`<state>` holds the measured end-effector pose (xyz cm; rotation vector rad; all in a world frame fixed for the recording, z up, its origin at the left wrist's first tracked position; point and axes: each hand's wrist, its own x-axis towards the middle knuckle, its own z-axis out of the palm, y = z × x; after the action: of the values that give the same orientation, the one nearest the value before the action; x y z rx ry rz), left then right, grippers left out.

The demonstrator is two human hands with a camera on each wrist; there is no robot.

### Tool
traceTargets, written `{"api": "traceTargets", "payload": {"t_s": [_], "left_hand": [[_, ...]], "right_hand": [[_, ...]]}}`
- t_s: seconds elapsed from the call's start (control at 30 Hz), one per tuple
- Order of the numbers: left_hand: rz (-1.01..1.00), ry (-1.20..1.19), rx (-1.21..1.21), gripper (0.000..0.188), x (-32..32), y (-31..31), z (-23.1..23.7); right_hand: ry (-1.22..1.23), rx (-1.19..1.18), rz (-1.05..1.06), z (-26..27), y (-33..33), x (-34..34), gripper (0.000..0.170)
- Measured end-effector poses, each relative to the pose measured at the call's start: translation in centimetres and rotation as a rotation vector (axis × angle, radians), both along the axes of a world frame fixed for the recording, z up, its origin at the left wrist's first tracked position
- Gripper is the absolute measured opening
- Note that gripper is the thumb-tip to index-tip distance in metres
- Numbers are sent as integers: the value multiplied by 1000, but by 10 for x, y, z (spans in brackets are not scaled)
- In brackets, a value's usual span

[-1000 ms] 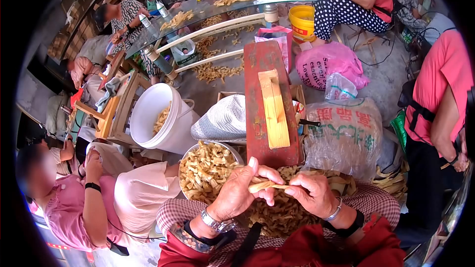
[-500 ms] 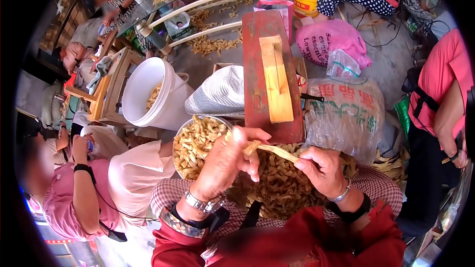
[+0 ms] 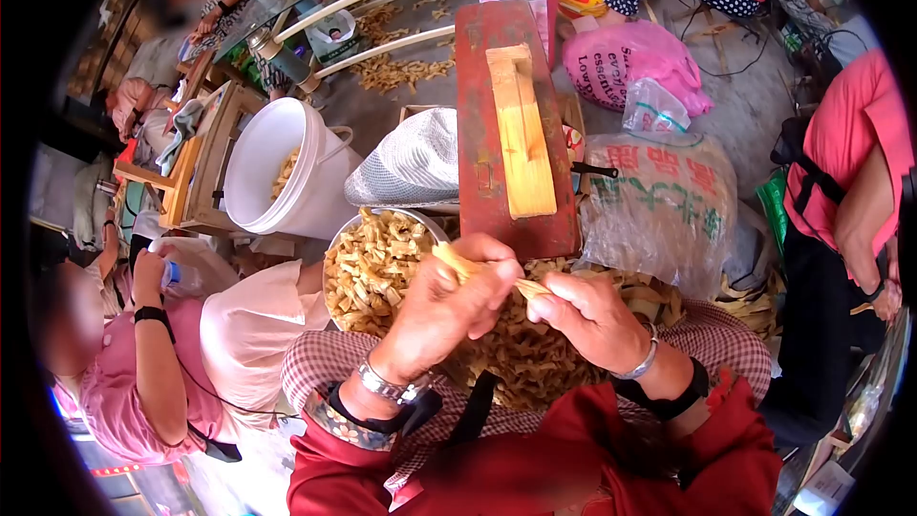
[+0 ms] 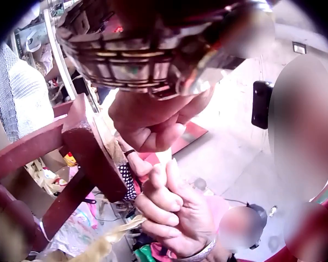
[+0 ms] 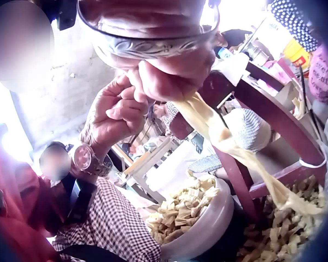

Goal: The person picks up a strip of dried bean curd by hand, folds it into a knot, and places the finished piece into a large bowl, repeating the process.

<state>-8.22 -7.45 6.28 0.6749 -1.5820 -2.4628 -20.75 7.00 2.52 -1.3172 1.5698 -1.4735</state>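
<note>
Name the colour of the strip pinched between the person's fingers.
The strip is pale yellow, seen best in the right wrist view.

The bench (image 3: 483, 148) is scuffed painted wood, the bucket (image 3: 320, 189) smooth plastic, the strip (image 5: 223, 139) matt and creased.

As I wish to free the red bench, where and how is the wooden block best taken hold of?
Probably across its middle, from above, gripping both long edges: the wooden block is long and narrow, with bare red bench on either side.
</note>
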Motion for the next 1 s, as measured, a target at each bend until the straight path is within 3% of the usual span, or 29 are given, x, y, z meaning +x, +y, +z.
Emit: {"api": "traceTargets", "payload": {"t_s": [0.13, 0.23, 0.3, 0.47, 0.57, 0.77, 0.83, 0.9, 1.0], "left_hand": [[119, 156, 79, 6, 5, -16, 10], [123, 179, 16, 6, -4, -23, 11], [168, 159, -49, 7, -15, -26, 20], [209, 175, -181, 8, -51, -45, 30], [215, 163, -232, 10, -69, -54, 24], [193, 100, -396, 10, -95, -71, 5], [173, -20, -597, 9, -99, -76, -12], [226, -1, -1026, 15, -98, -80, -30], [180, -98, -792, 15, -79, -94, -25]], "right_hand": [[42, 52, 20, 16, 11, -20, 24], [191, 138, -28, 28, 9, -34, 30], [405, 22, -104, 32, -2, -46, 27], [669, 33, -273, 45, -33, -79, 23], [728, -32, -369, 40, -47, -93, 21], [806, 166, -422, 22, -60, -106, 14], [866, 237, -393, 11, -62, -105, 12], [904, 261, -347, 0, -58, -99, 11], [728, 211, -290, -1, -45, -92, 13]]}}
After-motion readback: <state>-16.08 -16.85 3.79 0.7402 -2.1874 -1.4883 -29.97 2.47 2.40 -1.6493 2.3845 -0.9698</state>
